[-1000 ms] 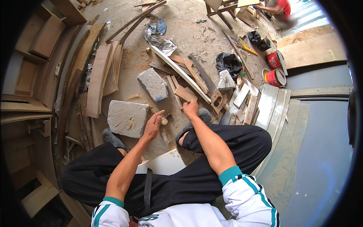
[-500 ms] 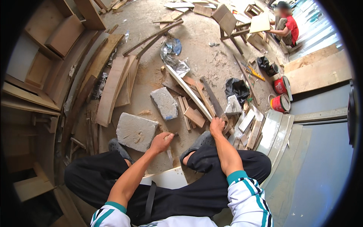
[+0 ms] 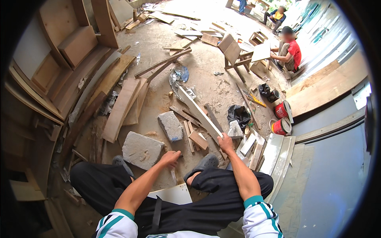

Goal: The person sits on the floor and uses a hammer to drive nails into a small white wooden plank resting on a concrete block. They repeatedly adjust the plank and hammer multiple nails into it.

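Note:
My right hand (image 3: 226, 143) grips the near end of a long wooden strip (image 3: 200, 113) with a white face. The strip slants away to the far left, its far end near crumpled plastic. My left hand (image 3: 170, 158) is closed in front of me around something whose short dark end pokes out to the right; its kind is hidden. Just beyond the left hand lie two rough grey concrete blocks, a larger one (image 3: 143, 150) and a smaller one (image 3: 170, 126). Short wood offcuts (image 3: 198, 139) lie on the ground between the smaller block and my right hand.
Wooden cabinet frames (image 3: 79, 47) and boards (image 3: 121, 109) line the left. At right are a black plastic bag (image 3: 238, 115), red cans (image 3: 281, 127), a yellow-handled tool (image 3: 254, 99) and a grey-blue panel (image 3: 329, 170). A co-worker in red (image 3: 293, 51) squats at the far right.
My right hand has raised the wooden strip off the offcuts, its near end tilting up. My left hand stays closed, slightly lower in view. The view has tipped up, showing another person far back.

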